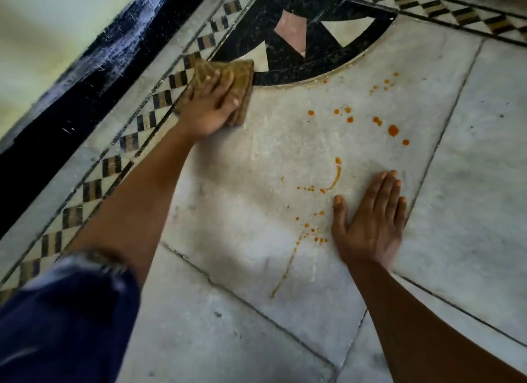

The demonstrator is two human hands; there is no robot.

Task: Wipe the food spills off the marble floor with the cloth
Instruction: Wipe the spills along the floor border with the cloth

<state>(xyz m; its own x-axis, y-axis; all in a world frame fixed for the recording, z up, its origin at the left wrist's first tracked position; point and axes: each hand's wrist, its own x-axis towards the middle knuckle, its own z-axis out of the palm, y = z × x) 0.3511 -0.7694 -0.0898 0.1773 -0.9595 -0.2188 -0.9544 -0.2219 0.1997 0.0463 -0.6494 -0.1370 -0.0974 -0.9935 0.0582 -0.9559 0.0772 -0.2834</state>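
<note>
A folded brown cloth point(241, 77) lies on the white marble floor point(228, 211) beside the black inlay. My left hand point(211, 106) presses down on it with fingers spread flat over the top. Orange food spills point(393, 130) dot the slab to the right of the cloth, and a curved streak with smaller drops point(336, 174) runs down toward a thin orange line point(285, 271). My right hand point(370, 220) rests flat on the floor, palm down, fingers straight, just right of the lower drops.
A black curved inlay with pink and cream triangles point(308, 34) sits at the top. A checkered border strip point(137, 126) runs along the left by a dark skirting point(71, 103) and a pale wall. My blue sleeve point(65, 320) fills the lower left.
</note>
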